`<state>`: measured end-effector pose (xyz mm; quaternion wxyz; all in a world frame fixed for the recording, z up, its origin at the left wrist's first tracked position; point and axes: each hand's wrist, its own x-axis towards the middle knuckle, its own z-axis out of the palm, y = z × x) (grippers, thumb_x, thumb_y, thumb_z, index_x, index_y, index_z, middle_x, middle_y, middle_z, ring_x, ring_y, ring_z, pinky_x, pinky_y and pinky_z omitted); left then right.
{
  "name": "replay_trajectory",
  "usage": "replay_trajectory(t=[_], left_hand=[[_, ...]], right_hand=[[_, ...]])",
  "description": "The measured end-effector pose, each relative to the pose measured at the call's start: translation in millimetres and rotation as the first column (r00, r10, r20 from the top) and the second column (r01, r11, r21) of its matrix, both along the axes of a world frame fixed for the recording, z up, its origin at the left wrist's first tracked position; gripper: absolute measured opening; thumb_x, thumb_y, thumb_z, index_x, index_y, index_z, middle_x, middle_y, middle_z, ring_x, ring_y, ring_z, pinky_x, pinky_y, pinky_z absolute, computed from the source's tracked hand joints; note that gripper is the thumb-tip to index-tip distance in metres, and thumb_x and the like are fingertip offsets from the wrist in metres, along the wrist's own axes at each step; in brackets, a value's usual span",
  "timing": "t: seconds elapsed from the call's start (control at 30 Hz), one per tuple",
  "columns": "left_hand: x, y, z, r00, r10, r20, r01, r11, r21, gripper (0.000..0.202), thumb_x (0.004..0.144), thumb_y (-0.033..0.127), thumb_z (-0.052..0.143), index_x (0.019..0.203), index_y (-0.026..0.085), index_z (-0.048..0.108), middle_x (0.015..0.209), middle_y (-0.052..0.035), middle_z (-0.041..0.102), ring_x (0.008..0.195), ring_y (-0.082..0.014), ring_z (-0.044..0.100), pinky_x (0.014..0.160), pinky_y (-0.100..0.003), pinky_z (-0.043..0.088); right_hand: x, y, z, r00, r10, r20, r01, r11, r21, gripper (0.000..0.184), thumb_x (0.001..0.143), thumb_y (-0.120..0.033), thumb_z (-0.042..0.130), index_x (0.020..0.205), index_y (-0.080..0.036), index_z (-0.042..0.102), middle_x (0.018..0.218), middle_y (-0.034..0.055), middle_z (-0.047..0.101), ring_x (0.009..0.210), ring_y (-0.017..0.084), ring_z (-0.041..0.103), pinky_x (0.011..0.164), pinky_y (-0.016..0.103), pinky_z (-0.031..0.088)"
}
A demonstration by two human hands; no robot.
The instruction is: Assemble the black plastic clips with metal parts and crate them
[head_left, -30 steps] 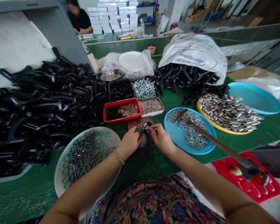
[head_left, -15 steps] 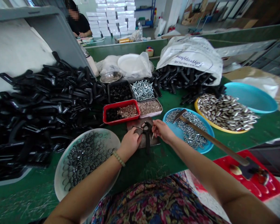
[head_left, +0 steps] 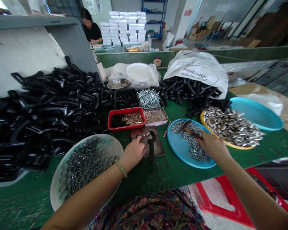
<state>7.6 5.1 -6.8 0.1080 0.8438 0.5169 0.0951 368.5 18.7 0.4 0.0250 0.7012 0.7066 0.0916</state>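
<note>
My left hand (head_left: 135, 150), a beaded bracelet at its wrist, is closed on a black plastic part (head_left: 151, 151) with a ring-shaped end. This part rests on a dark metal plate (head_left: 159, 145), with a small shiny metal piece (head_left: 148, 133) at its top by my fingertips. My right hand (head_left: 212, 145) is closed round the wooden handle of a hammer (head_left: 190, 131). The hammer's head lies over a round blue tray (head_left: 179, 150) of small metal pieces. Between plate and tray lies a thin tool with a pinkish handle (head_left: 165, 131).
Black plastic parts (head_left: 62, 95) are heaped at left, below a grey crate (head_left: 74, 41). A white bowl (head_left: 56, 179) holds metal rings. Behind the plate stand a red tray (head_left: 109, 119) and screws (head_left: 149, 98). Metal sleeves (head_left: 230, 127) fill a yellow tray. A person (head_left: 92, 30) sits beyond.
My right hand has let go of the thin tool, now on the table, and moved right onto the hammer handle. The hammer's handle has swung off the table edge side. My left hand stays put.
</note>
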Motion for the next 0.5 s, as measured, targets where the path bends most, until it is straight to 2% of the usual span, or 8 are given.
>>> replay_trajectory(t=[0.1,0.17,0.3,0.4,0.5], left_hand=[[1.2,0.6,1.0,1.0,0.012,-0.013,-0.012,1.0,-0.025,0.024,0.09,0.024,0.042,0.104,0.016,0.06,0.114,-0.0107,0.053,0.096,-0.0201,0.058,0.084,-0.033,0.05],[2.0,0.8,0.1,1.0,0.026,-0.012,-0.026,0.999,-0.023,0.024,0.09,0.025,0.041,0.103,0.016,0.059,0.112,-0.0101,0.053,0.092,-0.0193,0.059,0.082,-0.032,0.05],[2.6,0.8,-1.0,0.999,0.04,-0.008,-0.041,0.999,-0.017,0.023,0.091,0.028,0.04,0.099,0.017,0.059,0.106,-0.0088,0.054,0.086,-0.0183,0.059,0.078,-0.031,0.05],[2.2,1.2,0.1,0.999,0.033,0.003,-0.033,0.999,-0.009,0.021,0.091,0.027,0.041,0.099,0.017,0.059,0.105,-0.0079,0.054,0.086,-0.0181,0.059,0.079,-0.031,0.05],[2.0,1.4,1.3,0.999,0.028,0.017,-0.028,1.0,-0.004,0.019,0.09,0.025,0.042,0.098,0.017,0.058,0.105,-0.0074,0.054,0.087,-0.018,0.058,0.078,-0.03,0.05]], right_hand=[[-5.9,-2.5,2.1,0.995,0.047,-0.09,-0.052,0.997,-0.053,0.04,0.091,-0.029,0.037,0.125,-0.012,0.049,0.107,0.0208,0.063,0.083,0.029,0.063,0.07,0.043,0.049],[-32.7,-10.1,9.9,0.966,0.043,-0.256,-0.052,0.998,-0.031,0.04,0.092,-0.031,0.035,0.127,-0.016,0.047,0.107,0.0183,0.064,0.076,0.027,0.065,0.064,0.039,0.05],[-104.0,-24.9,35.9,0.794,0.117,-0.597,-0.188,0.98,-0.058,0.039,0.094,-0.031,0.031,0.127,-0.019,0.047,0.09,0.0098,0.071,0.073,0.024,0.069,0.062,0.032,0.051],[-139.7,-24.5,48.3,0.722,0.161,-0.672,-0.244,0.969,-0.03,0.04,0.094,-0.031,0.032,0.131,-0.02,0.045,0.094,0.0097,0.072,0.078,0.024,0.069,0.063,0.031,0.051],[-152.3,-16.4,47.6,0.731,0.152,-0.665,-0.218,0.976,-0.016,0.041,0.094,-0.03,0.032,0.131,-0.018,0.044,0.098,0.0122,0.071,0.082,0.024,0.069,0.065,0.032,0.052]])
